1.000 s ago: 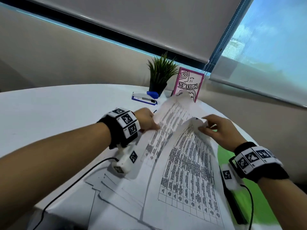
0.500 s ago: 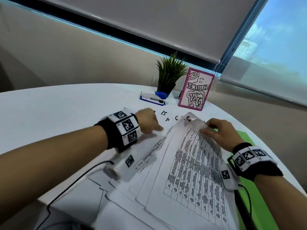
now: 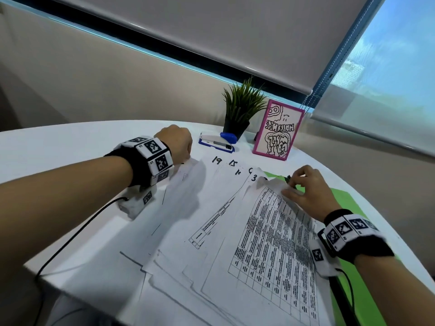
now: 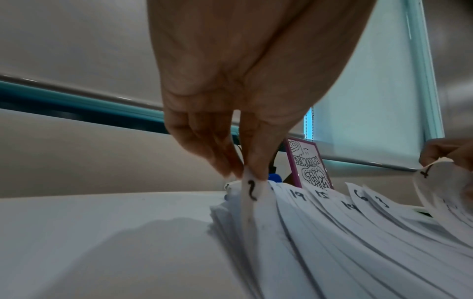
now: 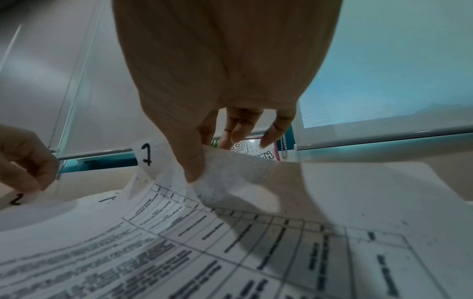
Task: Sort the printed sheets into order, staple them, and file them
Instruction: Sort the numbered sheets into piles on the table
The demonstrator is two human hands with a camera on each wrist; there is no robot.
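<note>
Several printed sheets (image 3: 211,231) lie fanned out on the white table (image 3: 70,149), with handwritten numbers on their far corners. My left hand (image 3: 181,142) is at the fan's far left. In the left wrist view the left hand (image 4: 243,174) pinches the corner of the sheet marked 2 (image 4: 252,194). My right hand (image 3: 292,187) pinches the far edge of the top sheet, a printed grid (image 3: 277,243), and curls it up. In the right wrist view the thumb (image 5: 194,172) lies on that raised edge. A white and blue stapler (image 3: 216,143) lies behind the sheets. A green folder (image 3: 343,198) lies under their right side.
A small potted plant (image 3: 240,109) and a pink-framed card (image 3: 277,130) stand behind the stapler near the window wall. A black cable (image 3: 77,234) runs from my left wrist over the table's near edge. A dark strip (image 3: 339,295) lies along the folder.
The two sheets held up a second ago have come down onto the fan. My left hand has moved away to the far left corner. My right hand stays at the grid sheet's far edge.
</note>
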